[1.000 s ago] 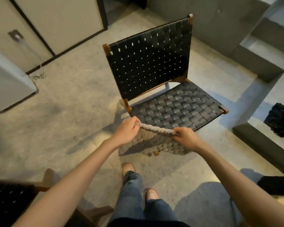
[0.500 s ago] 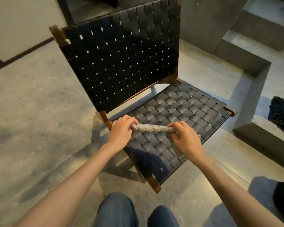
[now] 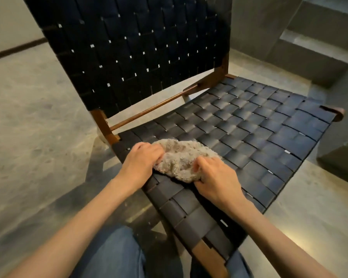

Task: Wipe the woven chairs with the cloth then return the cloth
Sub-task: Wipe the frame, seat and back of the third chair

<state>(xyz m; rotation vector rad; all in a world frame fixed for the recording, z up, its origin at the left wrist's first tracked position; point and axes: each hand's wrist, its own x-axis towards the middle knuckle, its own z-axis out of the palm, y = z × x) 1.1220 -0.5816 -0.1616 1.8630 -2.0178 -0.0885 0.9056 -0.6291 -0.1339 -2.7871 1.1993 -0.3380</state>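
Observation:
A black woven chair [image 3: 249,125] with a brown wooden frame fills the view, its backrest [image 3: 133,49] rising at the top. A fluffy beige cloth [image 3: 181,159] lies bunched on the near left part of the seat. My left hand [image 3: 141,159] grips the cloth's left edge with curled fingers. My right hand [image 3: 215,177] grips its right edge, knuckles up. Both hands rest on the seat weave.
Grey concrete floor [image 3: 32,121] spreads to the left. Concrete steps [image 3: 313,63] rise at the right behind the chair. My knees in blue jeans [image 3: 113,255] are close to the seat's front wooden corner [image 3: 209,257].
I have come much closer to the chair. The cloth, held stretched in the air between both hands, now sits bunched on the seat under them.

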